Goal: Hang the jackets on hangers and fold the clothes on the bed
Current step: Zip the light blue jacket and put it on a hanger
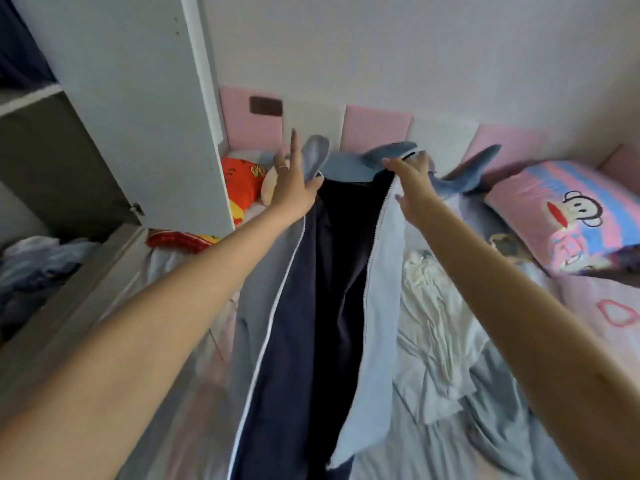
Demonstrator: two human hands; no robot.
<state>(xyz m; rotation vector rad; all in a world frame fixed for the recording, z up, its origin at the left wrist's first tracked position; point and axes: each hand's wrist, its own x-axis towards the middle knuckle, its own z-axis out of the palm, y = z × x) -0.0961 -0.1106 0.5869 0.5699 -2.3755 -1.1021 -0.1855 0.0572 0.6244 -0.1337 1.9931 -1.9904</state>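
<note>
A light blue zip jacket (375, 299) with a dark navy lining (332, 258) hangs open in front of me, held up over the bed. My left hand (294, 181) is at the top of its left front, thumb against the cloth, the other fingers stretched straight upward. My right hand (412, 181) pinches the top of the right front near the collar. No hanger shows. Crumpled white and pale blue clothes (436, 323) lie on the bed to the right of the jacket.
An open wardrobe door (145, 116) stands at the left, with shelves and bundled clothes (34, 265) behind it. A blue plush shark (464, 174), an orange plush (239, 181) and a cartoon pillow (568, 216) lie along the pink padded headboard (377, 129).
</note>
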